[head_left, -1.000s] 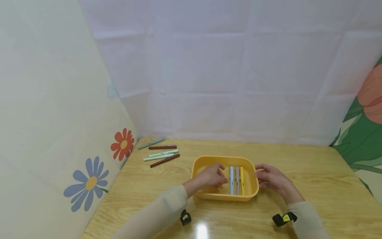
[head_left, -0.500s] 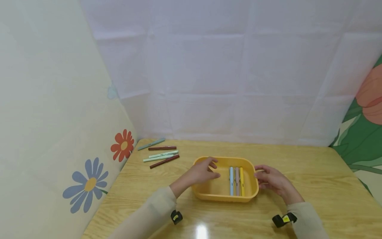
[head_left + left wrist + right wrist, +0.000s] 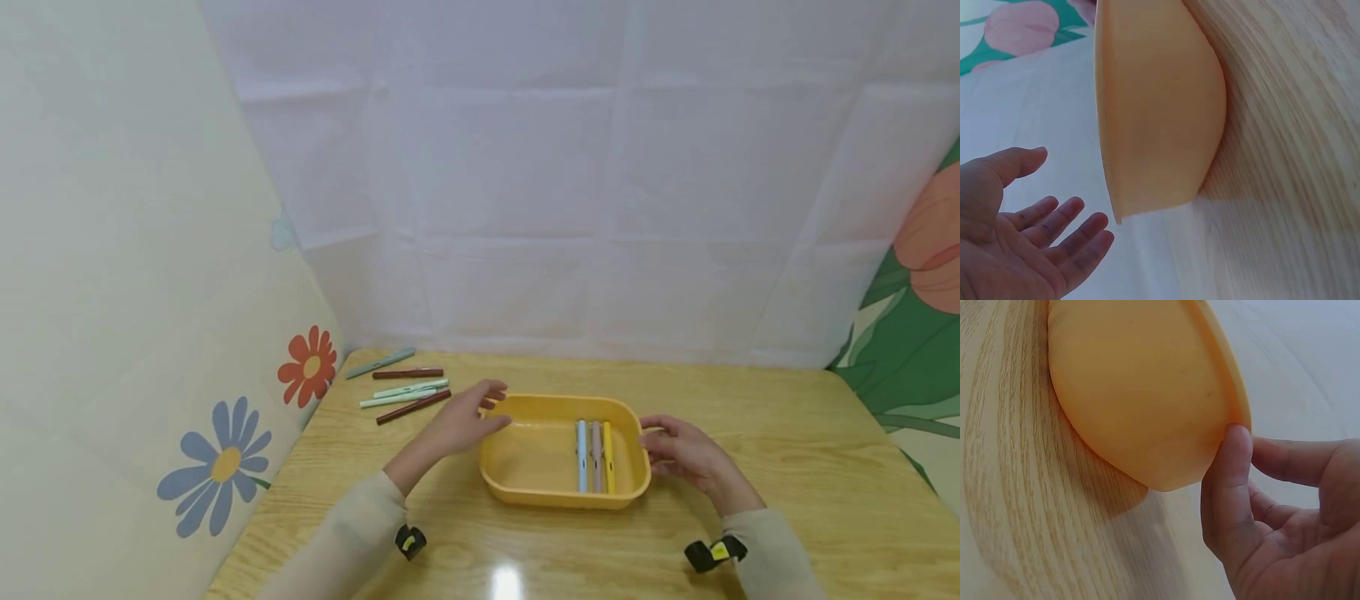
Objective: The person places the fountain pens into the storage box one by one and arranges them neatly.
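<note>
Table (image 3: pixel 810 442) is taken up mid-scene by a tray (image 3: pixel 558 499), right rim pinched by the right hand (image 3: pixel 686 454). At the left rim, the left hand (image 3: pixel 467 421) is held fingers apart. Three pens (image 3: pixel 597 457) are lined up inside, right side; five pens (image 3: pixel 408 373) are kinda strewn far left.

Sleeves (image 3: pixel 341 529) are cream; black wrist bands (image 3: pixel 699 557) bear yellow patches (image 3: pixel 720 551).

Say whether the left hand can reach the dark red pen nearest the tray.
Probably yes: the left hand looks empty and open near the tray, and nothing visible stands between it and that dark red pen.
</note>
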`<move>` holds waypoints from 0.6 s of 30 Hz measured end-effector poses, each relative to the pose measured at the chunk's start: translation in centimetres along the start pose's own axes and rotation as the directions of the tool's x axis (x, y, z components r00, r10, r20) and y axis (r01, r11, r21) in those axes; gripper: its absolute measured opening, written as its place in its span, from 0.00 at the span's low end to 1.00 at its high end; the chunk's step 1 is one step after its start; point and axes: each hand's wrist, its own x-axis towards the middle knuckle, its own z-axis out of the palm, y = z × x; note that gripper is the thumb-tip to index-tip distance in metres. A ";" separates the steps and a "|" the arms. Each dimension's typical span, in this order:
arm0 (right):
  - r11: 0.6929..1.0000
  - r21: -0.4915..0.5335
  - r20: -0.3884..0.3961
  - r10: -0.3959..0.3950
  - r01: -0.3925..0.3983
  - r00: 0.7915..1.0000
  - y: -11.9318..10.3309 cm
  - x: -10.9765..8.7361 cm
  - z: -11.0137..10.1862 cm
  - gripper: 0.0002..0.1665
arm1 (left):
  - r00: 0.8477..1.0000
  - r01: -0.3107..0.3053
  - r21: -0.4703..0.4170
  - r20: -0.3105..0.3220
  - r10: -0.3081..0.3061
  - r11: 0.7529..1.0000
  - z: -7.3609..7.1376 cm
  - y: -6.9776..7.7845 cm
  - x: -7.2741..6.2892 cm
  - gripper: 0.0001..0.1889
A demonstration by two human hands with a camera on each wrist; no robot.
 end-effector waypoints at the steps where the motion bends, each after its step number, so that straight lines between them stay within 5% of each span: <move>1: 1.000 -0.001 0.001 0.000 0.000 1.000 0.0 0.0 0.0 0.29 | 1.000 0.005 -0.001 -0.010 -0.005 1.000 -0.2 -0.2 -0.1 0.27; 9: 1.000 0.001 0.007 -0.006 0.006 1.000 0.1 -0.1 0.0 0.29 | 0.996 0.023 0.074 -0.092 -0.016 0.997 -1.5 -2.9 -0.3 0.27; 18: 1.000 0.000 0.007 -0.007 0.007 1.000 0.1 -0.1 0.0 0.29 | 0.993 0.082 0.129 -0.099 -0.070 0.988 -2.9 -4.9 -0.8 0.31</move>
